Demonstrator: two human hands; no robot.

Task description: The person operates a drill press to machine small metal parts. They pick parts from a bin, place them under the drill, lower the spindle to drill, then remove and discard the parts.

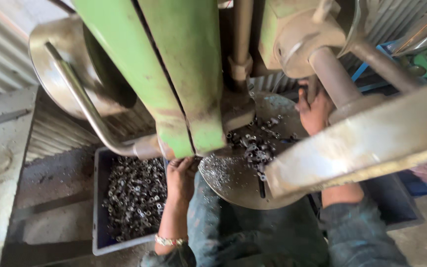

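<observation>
A green machine column (174, 74) stands over a round metal table (233, 178) strewn with small dark metal pieces (258, 146) and shavings. My left hand (180, 175) reaches up under the green column at the table's left edge; its fingers are hidden there, and I cannot tell what they hold. My right hand (315, 111) rests at the far right rim of the table, fingers curled beside a thick steel shaft (334, 79). A pale metal bar (366, 143) crosses in front and hides my right forearm.
A blue-grey crate (100, 207) filled with several small metal rings (134, 195) sits on the floor at left. A bent steel lever (85, 104) and a large flywheel (65, 64) are behind it. Corrugated sheet lines the left wall. Another dark bin (396, 202) lies at right.
</observation>
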